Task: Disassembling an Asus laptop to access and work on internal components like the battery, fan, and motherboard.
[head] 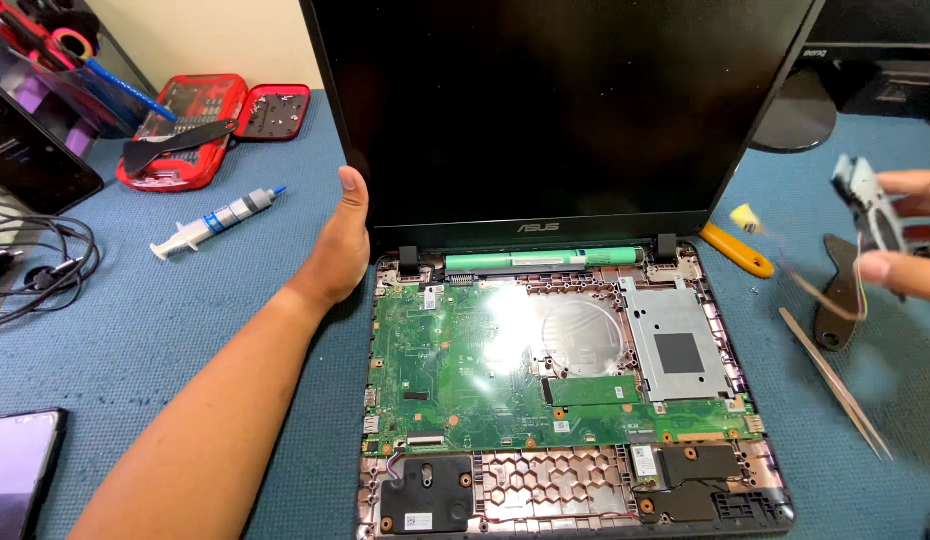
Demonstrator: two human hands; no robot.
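An opened laptop lies in front of me with its green motherboard (465, 360) exposed and its dark screen (555, 100) standing upright. My left hand (340, 240) rests against the screen's lower left edge, thumb up along the bezel. At the far right my right hand (905, 240) holds a small cooling fan (865, 205) up in the air, blurred, with thin wires trailing down from it. A round bare spot (580, 335) shows on the board beside a silver drive bracket (675, 345).
Metal tweezers (835, 385), a black pry tool (835, 300) and a yellow-handled tool (740, 250) lie right of the laptop. A syringe (217, 220) and a red screwdriver-bit case (200, 125) sit at left. Cables (35, 265) and a phone (15, 470) are at the left edge.
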